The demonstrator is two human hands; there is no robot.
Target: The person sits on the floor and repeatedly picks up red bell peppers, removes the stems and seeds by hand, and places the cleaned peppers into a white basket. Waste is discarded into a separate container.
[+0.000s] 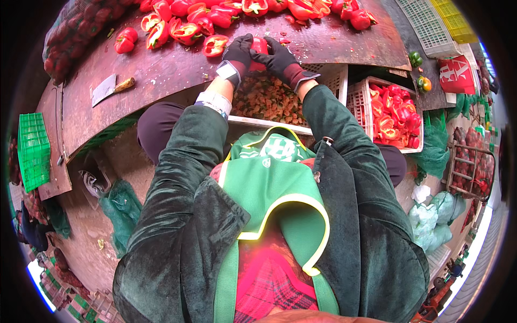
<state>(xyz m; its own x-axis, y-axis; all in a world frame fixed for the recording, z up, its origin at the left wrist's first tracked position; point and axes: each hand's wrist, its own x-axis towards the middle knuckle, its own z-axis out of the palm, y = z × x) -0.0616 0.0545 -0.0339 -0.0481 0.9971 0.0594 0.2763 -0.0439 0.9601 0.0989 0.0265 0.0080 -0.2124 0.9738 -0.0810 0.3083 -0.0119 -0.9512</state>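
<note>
Both hands wear dark gloves and meet at the near edge of the wooden table [177,76]. Between them is a red bell pepper [259,46], partly covered by the fingers. My left hand [239,50] grips its left side, and my right hand [278,58] holds it from the right. Just left of my left hand lies a cut pepper half [215,45] with its pale inside up. Below the hands, a white plastic crate [270,125] holds a heap of pepper cores and seeds [268,99].
A cleaver [106,89] with a wooden handle lies on the table's left. Many pepper halves [185,32] cover the far side. A mesh sack [76,36] stands at the far left. On the right is a crate of cut peppers [394,115]; green netting [121,214] lies on the floor.
</note>
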